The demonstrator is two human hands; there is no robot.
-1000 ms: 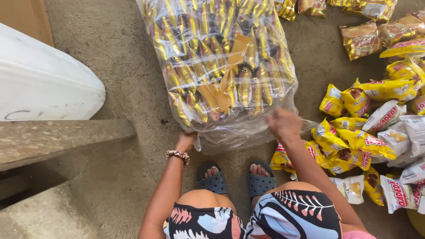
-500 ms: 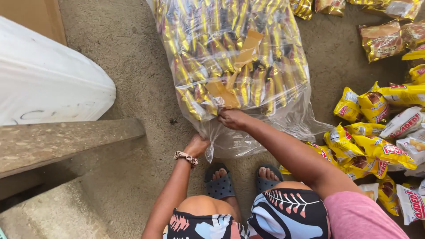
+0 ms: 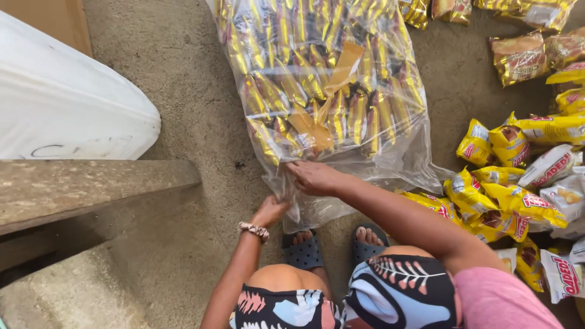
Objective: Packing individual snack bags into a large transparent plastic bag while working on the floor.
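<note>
While both hands, left hand (image 3: 270,210) and right hand (image 3: 314,177), pinch the clear bag (image 3: 329,103) at its 6 o'clock edge, thin plastic could tear; packets would spill.

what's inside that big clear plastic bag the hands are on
The clear bag is packed with small gold and yellow snack packets, with brown tape across its top. Lower layers are covered.
</note>
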